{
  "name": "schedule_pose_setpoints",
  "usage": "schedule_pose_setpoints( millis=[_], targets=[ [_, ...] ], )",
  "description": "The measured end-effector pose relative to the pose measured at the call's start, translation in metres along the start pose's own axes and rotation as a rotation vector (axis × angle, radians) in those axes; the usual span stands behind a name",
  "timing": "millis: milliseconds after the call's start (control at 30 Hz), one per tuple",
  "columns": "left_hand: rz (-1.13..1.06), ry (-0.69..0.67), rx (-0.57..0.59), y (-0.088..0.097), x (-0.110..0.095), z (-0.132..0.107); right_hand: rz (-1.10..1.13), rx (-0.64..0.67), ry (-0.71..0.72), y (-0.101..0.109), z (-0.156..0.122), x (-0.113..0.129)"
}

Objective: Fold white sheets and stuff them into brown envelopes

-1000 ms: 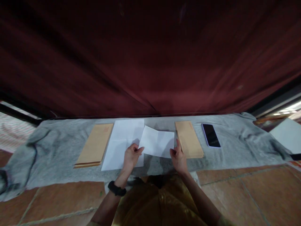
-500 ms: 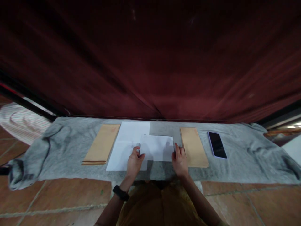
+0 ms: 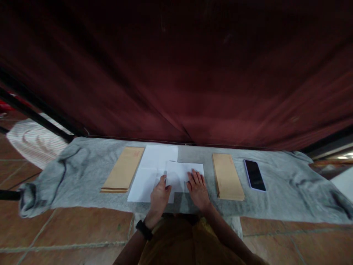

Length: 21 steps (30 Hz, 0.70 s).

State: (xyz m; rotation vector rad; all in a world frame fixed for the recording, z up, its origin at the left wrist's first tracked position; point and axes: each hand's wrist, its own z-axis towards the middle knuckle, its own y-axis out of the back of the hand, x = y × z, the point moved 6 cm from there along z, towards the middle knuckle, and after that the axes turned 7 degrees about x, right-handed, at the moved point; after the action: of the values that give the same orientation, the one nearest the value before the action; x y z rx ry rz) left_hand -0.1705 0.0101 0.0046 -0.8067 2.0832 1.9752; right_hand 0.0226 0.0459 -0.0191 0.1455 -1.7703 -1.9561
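1. Folded white sheet [image 3: 180,172] flat on grey cloth [image 3: 82,173], about centre, overlapping right side of larger white sheet [image 3: 147,173].
2. Right hand [image 3: 198,188] palm-down on near right part of folded white sheet, fingers straight and slightly spread; grip open, clasping nothing.
3. Left hand [image 3: 160,193] at folded white sheet's left edge, fingertips touching it; cannot tell whether grip pinches the edge or only rests there. Black wristband [image 3: 143,229] on that wrist.
4. Left envelope stack [image 3: 123,169], brown, just beside larger white sheet; right envelope stack [image 3: 227,176] near folded white sheet, not touching.
5. Black phone [image 3: 255,175] face up, near right envelope stack.
6. Grey cloth spread over floor tiles [image 3: 68,228]; dark red curtain [image 3: 176,73] behind; striped fabric [image 3: 35,141] far left.
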Motion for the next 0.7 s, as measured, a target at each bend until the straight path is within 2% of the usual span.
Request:
schedule_pose_setpoints(
  millis=[67, 133, 233, 300, 433, 567, 700],
  targets=[
    [0.032, -0.046, -0.048, 0.001, -0.013, -0.006, -0.015, 0.002, -0.013, -0.003, -0.003, -0.001],
    [0.034, -0.128, -0.065, -0.006, -0.030, -0.010, -0.023, 0.005, -0.022, -0.005, -0.006, -0.002],
    [0.081, -0.417, -0.055, -0.029, -0.065, -0.013, -0.036, 0.022, -0.021, -0.007, -0.007, -0.002],
    [0.135, -0.506, -0.053, -0.044, -0.075, -0.011, -0.052, 0.039, -0.009, -0.008, -0.008, -0.002],
    [0.213, -0.455, -0.043, -0.062, -0.069, -0.001, -0.065, 0.037, -0.001, -0.008, -0.007, -0.002],
    [0.226, -0.428, -0.045, -0.063, -0.059, 0.000, -0.039, 0.029, 0.000, -0.007, -0.008, -0.002],
    [0.222, -0.418, -0.047, -0.063, -0.059, -0.001, 0.025, 0.039, -0.007, -0.006, -0.005, -0.005]
  ],
)
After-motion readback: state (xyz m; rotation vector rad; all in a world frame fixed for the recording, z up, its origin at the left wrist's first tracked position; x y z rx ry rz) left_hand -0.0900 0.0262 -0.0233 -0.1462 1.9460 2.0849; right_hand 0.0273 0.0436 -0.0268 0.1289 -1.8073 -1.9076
